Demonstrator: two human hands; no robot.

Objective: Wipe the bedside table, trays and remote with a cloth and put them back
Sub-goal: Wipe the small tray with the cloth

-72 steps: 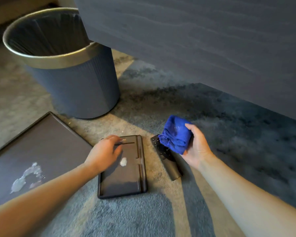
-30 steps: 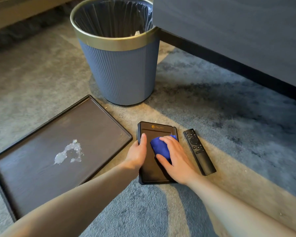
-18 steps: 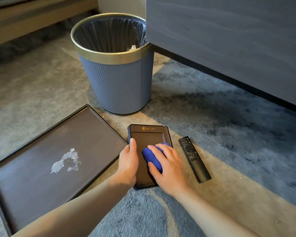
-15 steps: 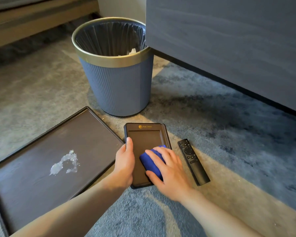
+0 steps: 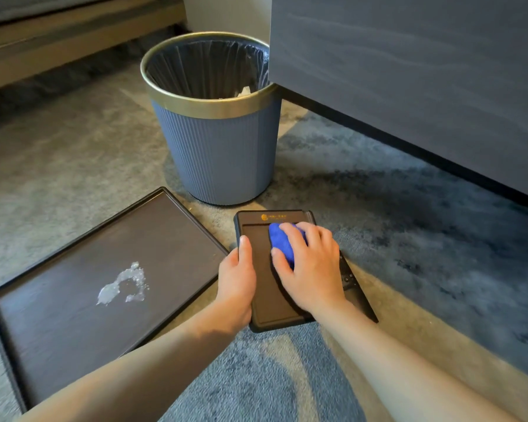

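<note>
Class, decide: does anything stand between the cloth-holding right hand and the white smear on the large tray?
Yes. The left hand, holding the small tray's left edge, lies directly between the right hand with its blue cloth and the smear on the large tray. Only the trays' low rims lie there otherwise.

Small tray (image 5: 258, 278): dark, smooth, matt, plastic-looking; gold print noted at its 12 o'clock edge. Large tray (image 5: 58, 324), at 9 o'clock: dark wood-grain face, low sheen, marked by a whitish frothy smear (image 5: 121, 286). Cloth (image 5: 282, 243): blue, fuzzy. Bin (image 5: 220, 159), at 12 o'clock: ribbed grey-blue plastic, gold metallic band (image 5: 208, 110), crinkled black liner (image 5: 201, 68). Carpet (image 5: 424, 245): short, rough pile. Furniture panel (image 5: 409, 71), at 1 o'clock: matt grey wood grain.
</note>
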